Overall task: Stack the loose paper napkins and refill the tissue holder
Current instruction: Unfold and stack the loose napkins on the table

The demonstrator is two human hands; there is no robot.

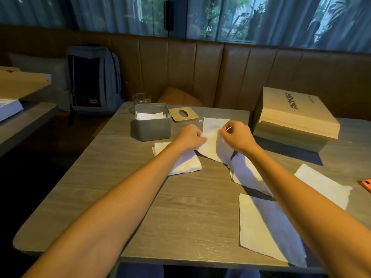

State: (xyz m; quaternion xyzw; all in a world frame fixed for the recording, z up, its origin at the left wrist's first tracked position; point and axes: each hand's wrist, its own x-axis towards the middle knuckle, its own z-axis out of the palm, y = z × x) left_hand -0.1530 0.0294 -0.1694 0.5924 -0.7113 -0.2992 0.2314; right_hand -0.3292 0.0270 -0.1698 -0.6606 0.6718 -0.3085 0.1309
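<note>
Head view: both hands work one napkin (211,137) in the middle of the bench (140,197), just right of the tissue holder (150,125). Left hand (189,137) grips its left edge, fingers curled over it. Right hand (235,137) pinches the right edge, thumb and fingers closed on the paper. Looks like they're squaring or folding it before it goes on a pile; a two-handed hold keeps thin paper from flopping.

Holder is open, with a few napkins (149,115) already inside, sitting low. Its wooden lid (183,114) with the oval slot lies flat just behind-right of it, off so the refill can drop straight in.

Loose napkins still out:
- folded one (186,163) under the left forearm, near the holder
- one (247,173) under the right forearm, partly hidden
- large one (261,223) near the front edge
- one (321,183) far right

So stacking is early, I'd say.

Around: cardboard box (295,113) on the right, close to the right hand and limiting room that side. Glass (141,98) behind the holder, could tip on a careless reach. Orange phone (366,184) at the right edge. Backpack (94,79) on the seat behind, clear of the work.
</note>
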